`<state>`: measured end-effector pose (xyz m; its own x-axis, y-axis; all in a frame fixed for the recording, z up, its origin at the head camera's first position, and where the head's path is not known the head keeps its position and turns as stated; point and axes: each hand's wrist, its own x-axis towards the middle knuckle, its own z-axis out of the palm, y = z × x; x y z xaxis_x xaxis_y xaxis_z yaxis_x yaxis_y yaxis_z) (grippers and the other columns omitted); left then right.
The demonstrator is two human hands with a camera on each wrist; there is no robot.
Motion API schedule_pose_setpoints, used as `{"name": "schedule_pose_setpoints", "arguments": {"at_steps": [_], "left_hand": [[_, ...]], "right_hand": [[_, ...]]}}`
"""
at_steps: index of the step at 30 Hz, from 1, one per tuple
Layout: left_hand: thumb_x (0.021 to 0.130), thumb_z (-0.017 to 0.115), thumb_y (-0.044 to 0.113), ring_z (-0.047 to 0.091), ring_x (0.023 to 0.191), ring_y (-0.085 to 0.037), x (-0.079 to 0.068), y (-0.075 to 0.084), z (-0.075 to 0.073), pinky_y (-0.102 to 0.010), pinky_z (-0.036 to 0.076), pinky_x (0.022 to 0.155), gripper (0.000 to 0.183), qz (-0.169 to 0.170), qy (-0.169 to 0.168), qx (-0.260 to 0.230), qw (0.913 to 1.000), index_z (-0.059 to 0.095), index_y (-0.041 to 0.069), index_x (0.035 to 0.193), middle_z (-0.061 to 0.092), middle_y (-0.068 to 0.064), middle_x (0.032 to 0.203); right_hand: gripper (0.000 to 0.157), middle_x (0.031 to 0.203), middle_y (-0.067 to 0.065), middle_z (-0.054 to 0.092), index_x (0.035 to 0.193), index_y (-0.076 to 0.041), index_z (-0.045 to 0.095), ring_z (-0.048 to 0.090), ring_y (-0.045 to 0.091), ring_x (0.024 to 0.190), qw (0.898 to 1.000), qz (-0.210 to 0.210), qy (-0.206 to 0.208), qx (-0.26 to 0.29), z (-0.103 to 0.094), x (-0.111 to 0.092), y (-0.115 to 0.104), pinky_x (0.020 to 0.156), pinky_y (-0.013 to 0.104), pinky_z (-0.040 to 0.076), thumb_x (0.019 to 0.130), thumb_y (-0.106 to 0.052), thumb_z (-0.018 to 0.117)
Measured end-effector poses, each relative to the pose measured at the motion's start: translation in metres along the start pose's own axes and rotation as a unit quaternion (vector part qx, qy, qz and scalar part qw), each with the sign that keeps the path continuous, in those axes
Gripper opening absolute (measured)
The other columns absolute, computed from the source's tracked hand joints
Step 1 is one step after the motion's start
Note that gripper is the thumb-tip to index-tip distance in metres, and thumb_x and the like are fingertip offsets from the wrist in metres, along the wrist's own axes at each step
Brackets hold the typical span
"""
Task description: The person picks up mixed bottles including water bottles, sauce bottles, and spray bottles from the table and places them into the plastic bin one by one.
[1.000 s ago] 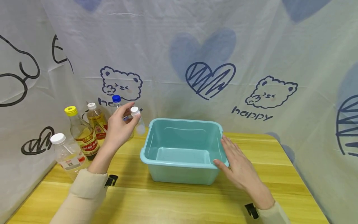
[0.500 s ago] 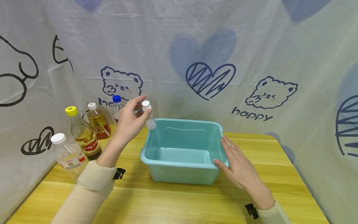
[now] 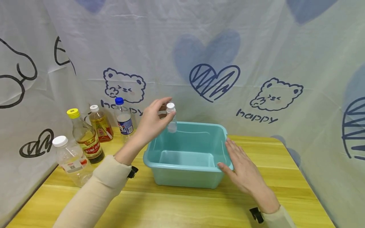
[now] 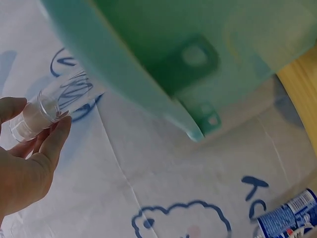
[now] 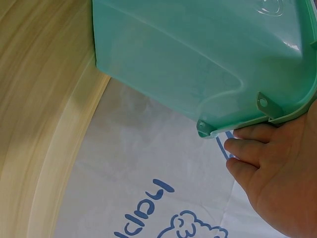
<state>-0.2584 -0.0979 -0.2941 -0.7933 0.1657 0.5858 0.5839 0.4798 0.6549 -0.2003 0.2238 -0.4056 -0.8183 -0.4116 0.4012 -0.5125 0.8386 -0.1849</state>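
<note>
My left hand (image 3: 152,122) pinches a small clear bottle (image 3: 172,127) near its white cap. The bottle hangs upright over the back left part of a teal plastic tub (image 3: 188,167), its lower end overlapping the tub's inside in the head view. In the left wrist view, thumb and fingers (image 4: 58,136) close round the bottle's neck, beside the tub's rim. At the tub's right side rests my right hand (image 3: 242,167), fingers straight along the outside and thumb at the front corner of the rim. The right wrist view shows those fingers (image 5: 245,148) against the rim.
On the left of the wooden table (image 3: 176,209) stand a clear jar-like bottle with a white cap (image 3: 74,164), a yellow-capped sauce bottle (image 3: 89,144), a white-capped oil bottle (image 3: 101,126) and a blue-capped bottle (image 3: 124,123). A printed curtain (image 3: 165,57) hangs behind.
My left hand has carried the small bottle rightward, from left of the tub to over it. The blue-capped bottle has come into fuller view. My right hand and the tub have stayed put.
</note>
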Motion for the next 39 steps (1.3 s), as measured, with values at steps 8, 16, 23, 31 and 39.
{"name": "schedule_pose_setpoints", "arguments": {"at_steps": [8,16,23,31,39], "left_hand": [[0.088,0.067,0.011,0.057,0.105,-0.019,0.007,0.013,0.019,-0.026,0.052,0.088,0.048,0.004,-0.052,-0.045,0.9976,0.05,0.003,0.132,0.056,-0.009,0.113],[0.088,0.069,0.015,0.06,0.105,-0.017,0.018,0.021,0.035,-0.024,0.052,0.086,0.047,-0.018,-0.089,-0.072,0.9933,0.053,0.008,0.131,0.059,-0.006,0.117],[0.088,0.068,0.024,0.059,0.108,-0.014,0.03,0.022,0.043,-0.024,0.053,0.084,0.046,-0.032,-0.136,-0.064,0.988,0.053,0.016,0.131,0.059,0.002,0.119],[0.087,0.069,0.025,0.06,0.105,-0.013,0.041,0.025,0.056,-0.026,0.053,0.083,0.045,-0.03,-0.183,-0.06,0.9808,0.055,0.018,0.129,0.061,0.003,0.114],[0.086,0.071,0.02,0.058,0.108,-0.014,0.056,0.02,0.076,-0.021,0.05,0.09,0.044,0.008,-0.274,-0.076,0.9586,0.056,0.014,0.126,0.059,0.001,0.118]], "right_hand": [[0.076,0.158,0.007,0.015,0.151,-0.005,0.018,0.017,0.025,0.144,1.0,-0.003,0.0,0.002,0.0,0.001,0.0,0.116,0.045,0.02,0.096,-0.05,0.045],[0.076,0.157,0.009,0.018,0.151,-0.004,0.018,0.017,0.025,0.144,1.0,-0.004,0.001,0.003,0.0,0.001,0.0,0.115,0.045,0.02,0.096,-0.05,0.045],[0.076,0.157,0.009,0.017,0.151,-0.004,0.018,0.017,0.025,0.144,1.0,-0.003,0.0,0.006,0.0,0.001,0.001,0.115,0.046,0.02,0.096,-0.049,0.045],[0.076,0.157,0.009,0.017,0.151,-0.005,0.017,0.017,0.025,0.144,1.0,0.0,-0.005,0.006,0.0,0.001,0.002,0.116,0.045,0.02,0.096,-0.05,0.044],[0.075,0.157,0.009,0.017,0.15,-0.003,0.019,0.018,0.027,0.144,1.0,0.001,-0.008,0.009,-0.001,0.001,0.001,0.115,0.046,0.02,0.097,-0.049,0.045]]}}
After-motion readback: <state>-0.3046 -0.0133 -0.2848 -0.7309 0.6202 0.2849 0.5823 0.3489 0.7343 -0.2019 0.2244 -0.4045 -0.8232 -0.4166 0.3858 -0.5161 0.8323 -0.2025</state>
